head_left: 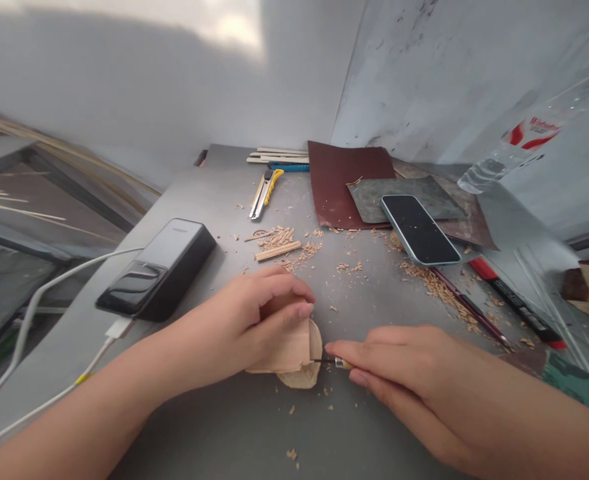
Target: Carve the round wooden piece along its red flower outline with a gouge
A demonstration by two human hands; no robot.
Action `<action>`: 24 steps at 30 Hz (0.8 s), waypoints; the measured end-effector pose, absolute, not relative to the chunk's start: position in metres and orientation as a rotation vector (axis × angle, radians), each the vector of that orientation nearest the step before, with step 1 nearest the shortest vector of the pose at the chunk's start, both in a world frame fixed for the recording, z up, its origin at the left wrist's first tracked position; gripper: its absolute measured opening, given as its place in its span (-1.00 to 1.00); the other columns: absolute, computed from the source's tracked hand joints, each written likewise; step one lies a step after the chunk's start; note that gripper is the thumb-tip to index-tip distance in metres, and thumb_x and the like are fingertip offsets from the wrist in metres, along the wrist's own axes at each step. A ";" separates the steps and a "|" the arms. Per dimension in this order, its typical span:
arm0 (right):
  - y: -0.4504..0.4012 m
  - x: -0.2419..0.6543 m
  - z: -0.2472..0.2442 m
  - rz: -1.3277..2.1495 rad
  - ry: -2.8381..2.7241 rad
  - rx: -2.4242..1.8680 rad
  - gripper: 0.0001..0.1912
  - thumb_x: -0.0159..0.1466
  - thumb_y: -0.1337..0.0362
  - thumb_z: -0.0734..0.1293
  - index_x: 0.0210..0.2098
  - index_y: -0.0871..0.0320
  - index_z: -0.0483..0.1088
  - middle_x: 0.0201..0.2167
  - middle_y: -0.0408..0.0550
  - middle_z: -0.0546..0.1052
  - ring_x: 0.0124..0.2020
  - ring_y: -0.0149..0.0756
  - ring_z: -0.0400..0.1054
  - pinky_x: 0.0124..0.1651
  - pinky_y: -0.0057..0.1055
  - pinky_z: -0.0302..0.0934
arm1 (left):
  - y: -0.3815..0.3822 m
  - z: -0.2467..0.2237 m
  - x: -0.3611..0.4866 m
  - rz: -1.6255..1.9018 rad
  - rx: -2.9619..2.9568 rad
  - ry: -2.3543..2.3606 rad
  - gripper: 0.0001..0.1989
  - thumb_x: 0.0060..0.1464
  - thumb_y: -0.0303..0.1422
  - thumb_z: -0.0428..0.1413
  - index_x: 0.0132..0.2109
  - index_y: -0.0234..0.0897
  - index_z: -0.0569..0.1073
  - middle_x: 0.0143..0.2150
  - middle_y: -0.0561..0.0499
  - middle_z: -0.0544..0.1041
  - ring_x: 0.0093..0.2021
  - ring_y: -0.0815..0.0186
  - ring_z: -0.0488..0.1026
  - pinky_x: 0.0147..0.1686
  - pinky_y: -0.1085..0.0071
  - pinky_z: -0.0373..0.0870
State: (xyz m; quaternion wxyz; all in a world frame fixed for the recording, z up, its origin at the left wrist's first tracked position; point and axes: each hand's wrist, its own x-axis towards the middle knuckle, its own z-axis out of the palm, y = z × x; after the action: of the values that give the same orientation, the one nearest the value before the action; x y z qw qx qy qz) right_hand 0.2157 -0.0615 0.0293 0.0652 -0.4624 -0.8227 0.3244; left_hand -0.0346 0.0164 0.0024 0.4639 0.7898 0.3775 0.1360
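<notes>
My left hand (269,310) is curled over a pale piece of wood (294,350) and holds it down near the table's front. Under its straight right edge a thin, rounded, light-coloured layer (301,381) sticks out; I cannot tell whether the two are joined. My right hand (409,373) grips a small carving tool (341,363) with a metal collar, its index finger stretched along it. The tool's thin dark blade points left, and its tip meets the wood's right edge. Most of the handle is hidden in my palm.
Wood shavings (437,287) and a small wood stick (277,251) lie on the grey table (214,427). Around them are a yellow box cutter (265,193), a cabled power bank (157,270), sandpaper sheets (337,180), a phone (420,230), a marker (517,303) and a plastic bottle (519,143).
</notes>
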 end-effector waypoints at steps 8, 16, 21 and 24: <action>-0.062 0.210 0.031 1.006 -2.566 -1.409 -0.76 0.46 0.30 0.19 -0.09 0.01 0.50 -0.33 -0.15 0.56 -0.35 -0.30 0.44 -0.29 -0.43 0.21 | 0.019 -0.014 -0.030 0.441 2.009 1.225 -0.53 0.31 -0.04 0.06 -0.47 -0.26 0.44 -0.52 0.10 0.33 -0.48 0.40 0.19 -0.51 0.43 0.11; -0.055 0.211 0.036 1.028 -2.590 -1.420 -0.78 0.46 0.30 0.21 -0.15 0.05 0.51 -0.39 -0.15 0.52 -0.39 -0.32 0.39 -0.36 -0.42 0.11 | 0.020 -0.014 -0.024 0.388 2.153 1.215 -0.50 0.34 -0.16 -0.01 -0.55 -0.27 0.13 -0.58 0.13 0.17 -0.52 0.42 0.11 -0.52 0.41 0.06; -0.056 0.209 0.033 1.013 -2.623 -1.404 -0.75 0.47 0.29 0.18 -0.11 0.02 0.51 -0.37 -0.16 0.51 -0.38 -0.32 0.39 -0.35 -0.39 0.10 | 0.018 -0.014 -0.023 0.381 2.215 1.252 -0.54 0.32 -0.27 -0.05 -0.55 -0.26 0.07 -0.63 0.14 0.12 -0.57 0.43 0.04 -0.56 0.41 -0.01; -0.056 0.209 0.031 1.035 -2.622 -1.397 -0.75 0.47 0.30 0.19 -0.10 0.02 0.51 -0.35 -0.16 0.53 -0.38 -0.33 0.40 -0.36 -0.40 0.10 | 0.018 -0.013 -0.022 0.376 2.217 1.271 -0.56 0.31 -0.28 -0.05 -0.55 -0.25 0.07 -0.63 0.14 0.13 -0.58 0.43 0.04 -0.57 0.41 -0.02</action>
State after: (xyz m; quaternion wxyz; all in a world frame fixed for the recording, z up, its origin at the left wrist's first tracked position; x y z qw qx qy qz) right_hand 0.2094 -0.0556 0.0313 -0.0022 -0.4442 -0.8333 0.3289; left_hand -0.0218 0.0175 -0.0133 0.2759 0.8250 0.4729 0.1400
